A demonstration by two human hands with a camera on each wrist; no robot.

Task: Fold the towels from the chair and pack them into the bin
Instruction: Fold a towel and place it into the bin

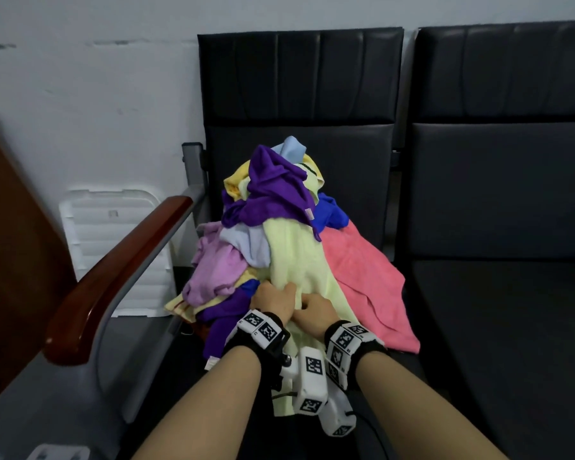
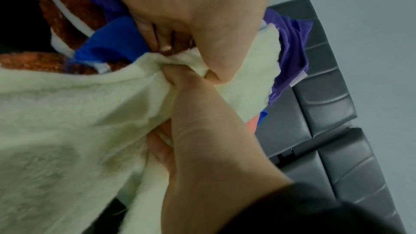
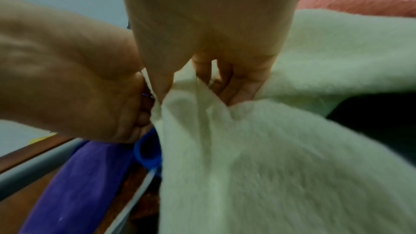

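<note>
A heap of towels lies on the black chair (image 1: 299, 88): purple (image 1: 273, 190), coral pink (image 1: 362, 270), lilac (image 1: 213, 270), blue (image 1: 329, 210) and others. A pale yellow towel (image 1: 296, 260) (image 2: 67, 131) (image 3: 270, 149) drapes down the heap's front. My left hand (image 1: 278, 298) (image 2: 171, 49) (image 3: 135, 113) and right hand (image 1: 314, 307) (image 2: 180, 81) (image 3: 213, 77) sit side by side, almost touching. Each pinches a bunched fold of that pale yellow towel, with curled fingers partly buried in the cloth. No bin is in view.
A wooden armrest (image 1: 120, 270) on a grey frame runs along the chair's left. A second black chair (image 1: 498, 194) adjoins on the right, its seat bare. A white foam panel (image 1: 113, 234) leans on the wall, and a brown board (image 1: 14, 227) stands at far left.
</note>
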